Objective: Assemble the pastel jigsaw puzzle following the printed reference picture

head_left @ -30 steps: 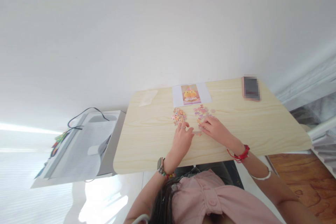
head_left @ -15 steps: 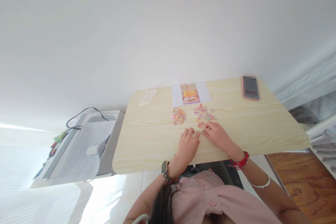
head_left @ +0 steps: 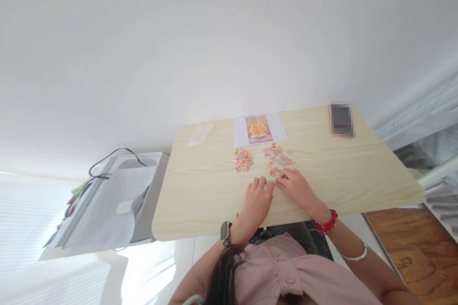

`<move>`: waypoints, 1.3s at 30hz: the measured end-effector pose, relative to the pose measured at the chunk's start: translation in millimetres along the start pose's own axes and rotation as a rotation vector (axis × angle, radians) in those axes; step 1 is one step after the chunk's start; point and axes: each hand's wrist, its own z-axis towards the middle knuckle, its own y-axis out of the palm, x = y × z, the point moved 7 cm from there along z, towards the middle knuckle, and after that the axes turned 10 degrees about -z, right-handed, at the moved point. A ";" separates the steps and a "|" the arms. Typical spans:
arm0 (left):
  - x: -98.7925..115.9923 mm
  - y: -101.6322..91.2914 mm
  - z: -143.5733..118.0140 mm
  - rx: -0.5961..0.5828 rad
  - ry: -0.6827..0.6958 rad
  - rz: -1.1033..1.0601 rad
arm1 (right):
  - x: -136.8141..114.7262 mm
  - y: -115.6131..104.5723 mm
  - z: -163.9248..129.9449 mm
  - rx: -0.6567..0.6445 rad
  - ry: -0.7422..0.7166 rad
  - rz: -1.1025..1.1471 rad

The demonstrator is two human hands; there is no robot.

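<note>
My left hand (head_left: 258, 198) rests low over the table's front part, its fingers curled and its index finger and thumb close to my right fingertips. My right hand (head_left: 296, 189) is closed at the near edge of a loose group of pink and purple puzzle pieces (head_left: 275, 152), with a small puzzle piece at its fingertips. What my left fingers hold, if anything, is too small to tell. To the left lies a heap of puzzle pieces (head_left: 243, 159). Behind both groups is a paper sheet with a printed orange cartoon picture (head_left: 258, 128).
The pale wooden table (head_left: 200, 200) stands against a white wall. A phone-like dark device (head_left: 341, 119) lies at the back right, and a whitish translucent sheet (head_left: 200, 134) at the back left. Left of the table is a white cabinet holding papers (head_left: 118, 195) and a black cable (head_left: 116, 149).
Both hands stay nearly in place with fingertips close together; their fingers shift only slightly. The whole view has tilted a little. The puzzle pieces look unchanged.
</note>
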 end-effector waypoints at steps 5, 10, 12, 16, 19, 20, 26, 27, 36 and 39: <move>6.5 2.9 0.9 -0.008 0.024 0.063 | 5.2 4.3 -5.1 0.046 0.082 0.055; 8.8 4.5 3.2 -0.004 0.047 0.087 | 2.8 9.5 -11.4 0.067 0.112 0.086; 9.3 4.4 4.9 -0.010 0.049 0.086 | 1.3 8.4 -13.4 0.085 0.117 0.094; 5.7 0.2 10.1 -0.026 0.003 0.042 | 12.8 -2.6 -17.3 0.164 0.146 0.174; 1.0 -6.1 13.9 -0.027 -0.020 -0.019 | 41.9 -15.3 -21.3 0.241 0.238 0.234; -0.9 -8.7 14.8 -0.017 -0.025 -0.036 | 53.2 -17.9 -22.7 0.248 0.275 0.243; -11.7 -18.6 15.9 0.078 -0.034 -0.119 | 88.9 -11.7 -25.8 0.141 0.373 0.267; -13.0 -19.6 16.4 0.095 -0.032 -0.130 | 88.6 -8.5 -25.5 0.119 0.377 0.274; -34.5 -30.2 39.8 0.194 -0.048 -0.164 | 79.3 3.6 -15.5 0.035 0.337 0.314; -45.8 -30.7 47.9 0.184 -0.092 -0.159 | 79.5 2.7 -11.8 0.021 0.303 0.317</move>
